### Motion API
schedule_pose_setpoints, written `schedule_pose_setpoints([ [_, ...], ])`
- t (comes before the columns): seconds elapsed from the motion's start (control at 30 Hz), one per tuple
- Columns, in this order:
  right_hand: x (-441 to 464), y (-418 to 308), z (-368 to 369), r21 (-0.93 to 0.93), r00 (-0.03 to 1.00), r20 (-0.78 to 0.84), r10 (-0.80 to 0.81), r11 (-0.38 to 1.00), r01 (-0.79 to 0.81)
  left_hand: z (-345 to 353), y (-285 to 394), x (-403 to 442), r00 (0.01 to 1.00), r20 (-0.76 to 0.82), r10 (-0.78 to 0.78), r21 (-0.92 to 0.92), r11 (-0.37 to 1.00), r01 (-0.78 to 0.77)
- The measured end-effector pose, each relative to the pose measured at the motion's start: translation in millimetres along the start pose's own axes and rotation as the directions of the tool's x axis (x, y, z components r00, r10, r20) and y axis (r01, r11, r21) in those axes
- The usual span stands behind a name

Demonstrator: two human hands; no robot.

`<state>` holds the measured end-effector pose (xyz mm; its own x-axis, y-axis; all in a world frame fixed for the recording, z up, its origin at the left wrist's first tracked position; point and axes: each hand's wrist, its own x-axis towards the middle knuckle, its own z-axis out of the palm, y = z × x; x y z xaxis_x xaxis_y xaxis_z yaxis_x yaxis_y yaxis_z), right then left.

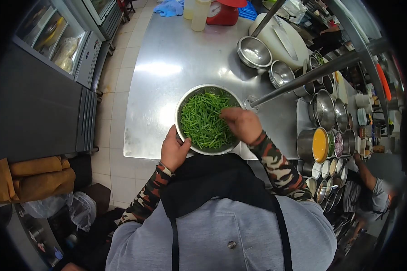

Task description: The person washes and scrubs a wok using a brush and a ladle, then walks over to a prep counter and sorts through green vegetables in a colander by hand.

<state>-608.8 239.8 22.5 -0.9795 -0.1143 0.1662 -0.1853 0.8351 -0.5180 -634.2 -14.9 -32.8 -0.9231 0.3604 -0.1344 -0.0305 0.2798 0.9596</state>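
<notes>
A round metal colander (181, 131) full of cut green stalks (204, 118) rests at the near edge of the steel table. My left hand (174, 149) grips its lower left rim, thumb on top and the other fingers against the outer side. Over the right part of the stalks is my right hand (242, 124), its fingers bent and drawn together at the greens. Whatever lies between those fingertips is too small to make out.
The steel table (156, 101) carries metal bowls (254, 52), a white board with a knife (285, 41), a red scale (222, 14) and bottles (200, 16). A metal pole (303, 83) rises right of the colander. Another person (368, 189) stands far right, beyond pots.
</notes>
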Motion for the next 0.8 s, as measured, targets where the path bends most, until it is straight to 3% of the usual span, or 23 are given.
schedule_pose_setpoints([
  [0.03,10.5,9.4,2.5,-0.002,1.0,-0.011,0.003,1.0,-0.003,1.3,-2.9,0.5,1.0,0.0,-0.007,-0.028,1.0,0.007],
  [0.1,29.4,25.7,15.8,-0.022,0.965,-0.021,0.262,0.965,-0.263,0.6,-3.1,1.4,1.0,0.009,-0.011,-0.054,0.999,0.011],
  [0.17,43.0,25.8,34.0,-0.03,0.957,0.046,0.287,0.958,-0.286,-3.2,1.5,6.0,0.997,0.067,-0.033,0.048,0.998,0.03],
  [0.23,53.2,20.7,47.2,-0.04,0.947,0.114,0.301,0.954,-0.299,-2.4,-0.3,7.2,0.999,0.04,-0.001,0.01,1.0,0.0],
  [0.3,51.2,14.1,56.3,-0.074,0.883,0.317,0.347,0.937,-0.341,-2.2,-6.4,7.4,0.999,0.015,0.03,-0.03,0.999,-0.029],
  [0.33,48.5,18.0,61.9,-0.08,0.884,0.313,0.347,0.937,-0.339,-2.8,-11.2,7.2,1.0,0.015,0.026,-0.047,0.999,-0.026],
  [0.4,43.2,26.8,69.1,0.048,0.951,0.251,0.181,0.979,-0.199,-1.8,-10.8,9.1,1.0,0.006,0.026,-0.083,0.996,-0.025],
  [0.43,40.8,22.8,62.6,0.112,0.954,0.24,0.178,0.971,-0.21,-2.3,-5.7,9.0,1.0,0.01,0.012,-0.133,0.991,-0.011],
  [0.53,39.5,7.5,29.7,0.049,0.979,0.153,0.138,0.988,-0.147,-6.5,2.9,8.1,1.0,-0.016,-0.008,-0.175,0.985,0.005],
  [0.57,38.5,8.1,23.6,0.008,0.995,0.053,0.083,0.996,-0.084,-8.5,6.1,8.2,1.0,-0.002,-0.026,-0.048,0.999,0.026],
  [0.6,39.7,6.6,19.1,0.011,0.994,0.071,0.083,0.996,-0.084,-11.1,9.1,7.8,0.999,0.018,-0.047,0.084,0.995,0.045],
  [0.67,42.9,-1.3,6.2,-0.041,0.991,0.013,0.136,0.99,-0.135,-9.8,7.7,5.8,0.996,0.024,-0.085,0.08,0.993,0.083],
  [0.73,36.7,-9.1,2.6,-0.05,0.987,0.049,0.154,0.987,-0.152,-5.5,-1.5,8.9,1.0,-0.008,-0.01,-0.075,0.997,0.01],
  [0.8,22.0,-11.2,8.2,0.081,0.989,0.139,-0.046,0.996,0.035,-3.6,-2.1,7.5,1.0,-0.012,-0.008,-0.082,0.997,0.007],
])
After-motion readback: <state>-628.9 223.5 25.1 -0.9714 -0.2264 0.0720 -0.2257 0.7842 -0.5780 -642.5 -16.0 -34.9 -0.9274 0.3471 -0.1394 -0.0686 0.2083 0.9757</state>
